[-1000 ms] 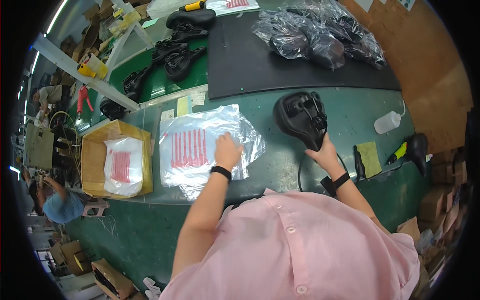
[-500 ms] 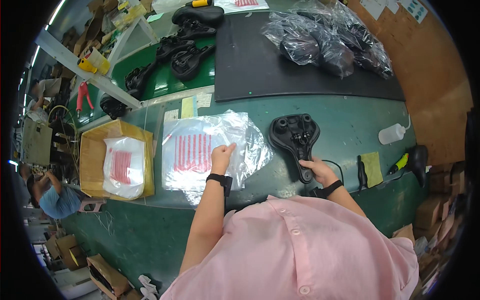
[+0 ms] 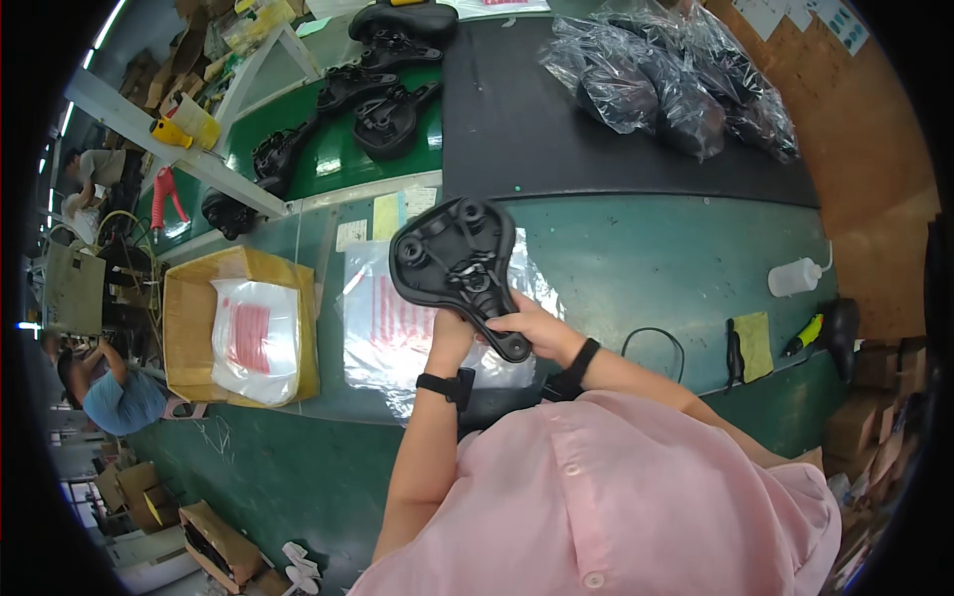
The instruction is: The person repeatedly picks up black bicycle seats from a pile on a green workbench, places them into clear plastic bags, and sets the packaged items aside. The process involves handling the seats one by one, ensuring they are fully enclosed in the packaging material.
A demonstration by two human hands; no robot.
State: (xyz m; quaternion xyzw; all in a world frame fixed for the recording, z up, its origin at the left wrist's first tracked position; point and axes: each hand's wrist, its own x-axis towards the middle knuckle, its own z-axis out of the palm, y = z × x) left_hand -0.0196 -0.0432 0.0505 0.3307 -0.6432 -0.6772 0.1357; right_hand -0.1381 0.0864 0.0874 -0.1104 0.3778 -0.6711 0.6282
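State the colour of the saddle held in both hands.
Black; the saddle, underside up, shows best in the head view.

Bright even overhead light; glare on plastic bags [image 3: 686, 84] at 1 o'clock; fisheye bends edges, black vignette.

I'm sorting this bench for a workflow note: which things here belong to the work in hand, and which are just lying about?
In hand:
- black saddle, underside up, held by left hand and right hand
- clear plastic bags flat beneath it

Lying about:
- cardboard box of bags
- bagged saddles
- bare saddles
- squeeze bottle
- yellow cloth
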